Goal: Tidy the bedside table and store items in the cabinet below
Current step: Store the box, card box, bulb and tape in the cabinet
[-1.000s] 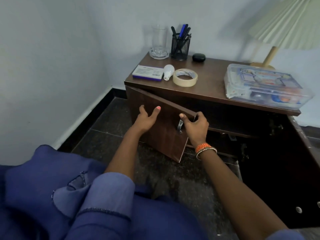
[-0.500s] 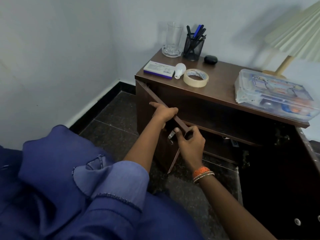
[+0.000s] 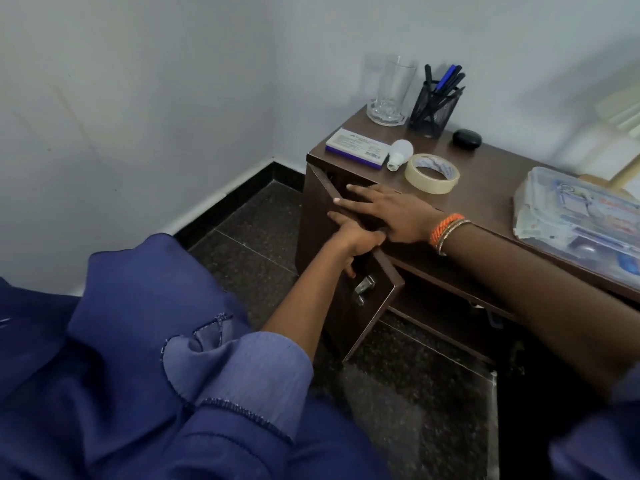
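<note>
At frame centre, the dark brown wooden cabinet door (image 3: 349, 289) is standing partly open below the table (image 3: 485, 181) edge. The left hand (image 3: 356, 242) is curling its grip over the door's top edge, above the metal handle (image 3: 363, 289). The right hand (image 3: 388, 214), fingers straight, is reaching across it, resting flat on the same edge. Dark stone floor (image 3: 256, 251) is lying bare at the door's left.

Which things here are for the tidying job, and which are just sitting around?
For the job: cabinet door, left hand, right hand, tape roll, light bulb, flat box, plastic case.

Just sitting around: lamp, floor, wall.
</note>
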Action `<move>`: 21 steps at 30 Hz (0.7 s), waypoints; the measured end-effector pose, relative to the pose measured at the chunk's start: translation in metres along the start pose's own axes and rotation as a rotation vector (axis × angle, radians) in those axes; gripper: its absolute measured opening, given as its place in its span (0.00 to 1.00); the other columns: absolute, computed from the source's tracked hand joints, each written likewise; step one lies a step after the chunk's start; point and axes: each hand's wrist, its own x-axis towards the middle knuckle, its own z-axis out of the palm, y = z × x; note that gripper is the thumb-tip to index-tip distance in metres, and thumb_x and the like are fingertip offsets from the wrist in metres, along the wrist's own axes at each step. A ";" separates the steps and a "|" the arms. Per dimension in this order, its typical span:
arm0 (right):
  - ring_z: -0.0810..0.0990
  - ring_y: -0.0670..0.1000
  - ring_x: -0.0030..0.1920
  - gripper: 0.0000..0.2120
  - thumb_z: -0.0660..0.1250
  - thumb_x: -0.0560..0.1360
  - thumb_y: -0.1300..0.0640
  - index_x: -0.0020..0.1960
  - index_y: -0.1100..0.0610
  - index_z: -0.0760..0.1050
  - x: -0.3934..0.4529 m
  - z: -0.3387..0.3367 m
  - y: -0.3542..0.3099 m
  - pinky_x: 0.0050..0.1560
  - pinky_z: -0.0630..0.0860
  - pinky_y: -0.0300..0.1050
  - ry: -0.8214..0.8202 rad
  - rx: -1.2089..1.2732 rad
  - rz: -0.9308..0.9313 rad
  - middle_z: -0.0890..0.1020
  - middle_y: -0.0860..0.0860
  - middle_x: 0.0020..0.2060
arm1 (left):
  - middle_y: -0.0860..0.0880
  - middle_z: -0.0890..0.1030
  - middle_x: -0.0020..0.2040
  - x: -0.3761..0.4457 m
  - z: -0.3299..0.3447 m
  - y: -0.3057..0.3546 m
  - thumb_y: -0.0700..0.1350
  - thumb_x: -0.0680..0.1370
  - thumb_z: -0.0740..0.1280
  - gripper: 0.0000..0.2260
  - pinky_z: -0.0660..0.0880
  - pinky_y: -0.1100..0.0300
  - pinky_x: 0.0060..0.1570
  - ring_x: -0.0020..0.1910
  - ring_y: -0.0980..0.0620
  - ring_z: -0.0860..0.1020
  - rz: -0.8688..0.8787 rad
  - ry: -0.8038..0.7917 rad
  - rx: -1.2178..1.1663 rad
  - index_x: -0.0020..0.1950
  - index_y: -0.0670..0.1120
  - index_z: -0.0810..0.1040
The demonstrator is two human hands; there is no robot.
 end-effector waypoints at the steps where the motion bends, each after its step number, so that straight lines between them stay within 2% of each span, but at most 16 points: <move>1: 0.54 0.56 0.76 0.45 0.69 0.71 0.56 0.76 0.38 0.44 0.007 -0.003 0.004 0.62 0.74 0.54 -0.010 -0.082 -0.055 0.48 0.51 0.78 | 0.37 0.62 0.74 0.000 -0.001 0.000 0.48 0.76 0.67 0.50 0.71 0.35 0.58 0.68 0.35 0.68 -0.003 -0.003 0.000 0.71 0.48 0.23; 3: 0.50 0.55 0.77 0.42 0.69 0.71 0.54 0.76 0.40 0.50 0.023 -0.009 0.000 0.63 0.72 0.52 0.012 -0.213 -0.184 0.47 0.51 0.78 | 0.37 0.64 0.73 0.000 -0.003 0.000 0.46 0.77 0.66 0.46 0.72 0.35 0.59 0.68 0.35 0.68 -0.001 -0.013 0.010 0.73 0.48 0.26; 5: 0.51 0.54 0.77 0.33 0.69 0.70 0.53 0.73 0.45 0.63 0.042 -0.016 -0.009 0.67 0.66 0.54 0.023 -0.308 -0.328 0.55 0.52 0.77 | 0.38 0.65 0.71 -0.002 -0.004 -0.001 0.45 0.77 0.65 0.41 0.71 0.35 0.59 0.68 0.36 0.67 -0.007 -0.012 0.025 0.75 0.45 0.35; 8: 0.66 0.54 0.72 0.24 0.69 0.69 0.54 0.65 0.53 0.72 0.062 -0.026 -0.022 0.72 0.62 0.53 -0.038 -0.371 -0.451 0.75 0.53 0.66 | 0.39 0.66 0.70 -0.004 -0.010 -0.003 0.44 0.77 0.65 0.35 0.72 0.37 0.60 0.68 0.37 0.68 -0.003 -0.019 0.071 0.76 0.44 0.45; 10: 0.76 0.53 0.63 0.22 0.69 0.68 0.53 0.61 0.56 0.74 0.070 -0.031 -0.028 0.74 0.58 0.51 -0.047 -0.411 -0.506 0.81 0.55 0.57 | 0.39 0.68 0.69 -0.006 -0.021 -0.003 0.45 0.76 0.66 0.36 0.73 0.39 0.60 0.67 0.39 0.69 -0.017 -0.045 0.119 0.75 0.45 0.47; 12: 0.80 0.53 0.54 0.19 0.68 0.67 0.50 0.56 0.56 0.75 0.075 -0.033 -0.034 0.75 0.58 0.50 -0.051 -0.414 -0.531 0.83 0.54 0.48 | 0.41 0.71 0.65 -0.008 -0.034 -0.006 0.44 0.75 0.67 0.28 0.74 0.42 0.60 0.64 0.41 0.73 -0.029 -0.096 0.179 0.70 0.46 0.56; 13: 0.81 0.53 0.49 0.17 0.67 0.66 0.49 0.53 0.55 0.75 0.078 -0.034 -0.037 0.72 0.63 0.50 -0.052 -0.408 -0.534 0.83 0.53 0.43 | 0.41 0.74 0.61 -0.010 -0.041 -0.007 0.44 0.75 0.66 0.22 0.74 0.43 0.60 0.61 0.42 0.75 -0.035 -0.112 0.208 0.65 0.45 0.61; 14: 0.81 0.53 0.44 0.16 0.67 0.66 0.48 0.50 0.55 0.75 0.081 -0.035 -0.042 0.65 0.71 0.50 -0.056 -0.404 -0.528 0.82 0.52 0.39 | 0.41 0.75 0.57 -0.012 -0.049 -0.009 0.44 0.75 0.65 0.17 0.75 0.45 0.60 0.59 0.42 0.76 -0.044 -0.133 0.233 0.60 0.44 0.64; 15: 0.80 0.53 0.40 0.16 0.66 0.65 0.47 0.49 0.54 0.75 0.083 -0.036 -0.046 0.52 0.76 0.47 -0.064 -0.405 -0.516 0.79 0.50 0.36 | 0.41 0.75 0.54 -0.013 -0.056 -0.011 0.43 0.76 0.65 0.12 0.74 0.45 0.61 0.57 0.41 0.77 -0.052 -0.152 0.257 0.57 0.44 0.66; 16: 0.78 0.52 0.38 0.16 0.66 0.65 0.47 0.48 0.54 0.75 0.085 -0.037 -0.051 0.41 0.74 0.43 -0.073 -0.413 -0.502 0.77 0.49 0.34 | 0.41 0.75 0.53 -0.013 -0.064 -0.012 0.43 0.76 0.65 0.09 0.72 0.46 0.62 0.56 0.41 0.77 -0.057 -0.174 0.279 0.53 0.44 0.68; 17: 0.77 0.52 0.37 0.16 0.67 0.65 0.47 0.49 0.55 0.75 0.086 -0.038 -0.054 0.36 0.70 0.41 -0.075 -0.421 -0.491 0.74 0.49 0.33 | 0.42 0.75 0.51 -0.014 -0.071 -0.013 0.43 0.76 0.64 0.06 0.72 0.46 0.62 0.53 0.43 0.76 -0.066 -0.197 0.290 0.50 0.44 0.69; 18: 0.77 0.52 0.36 0.16 0.67 0.65 0.47 0.49 0.55 0.75 0.088 -0.039 -0.057 0.35 0.67 0.41 -0.074 -0.423 -0.475 0.73 0.49 0.32 | 0.43 0.75 0.50 -0.015 -0.078 -0.014 0.42 0.77 0.64 0.06 0.73 0.47 0.61 0.51 0.45 0.76 -0.077 -0.219 0.283 0.51 0.44 0.69; 19: 0.76 0.52 0.34 0.17 0.67 0.65 0.48 0.49 0.56 0.76 0.090 -0.039 -0.059 0.34 0.66 0.41 -0.063 -0.413 -0.460 0.72 0.49 0.32 | 0.44 0.75 0.49 -0.016 -0.085 -0.015 0.41 0.77 0.64 0.10 0.74 0.48 0.58 0.49 0.46 0.77 -0.092 -0.243 0.255 0.57 0.43 0.69; 21: 0.73 0.51 0.33 0.17 0.68 0.65 0.47 0.50 0.56 0.76 0.094 -0.039 -0.063 0.34 0.66 0.40 -0.031 -0.388 -0.431 0.73 0.49 0.32 | 0.44 0.74 0.52 -0.018 -0.100 -0.017 0.40 0.76 0.66 0.23 0.77 0.46 0.55 0.51 0.46 0.77 -0.115 -0.280 0.225 0.69 0.45 0.62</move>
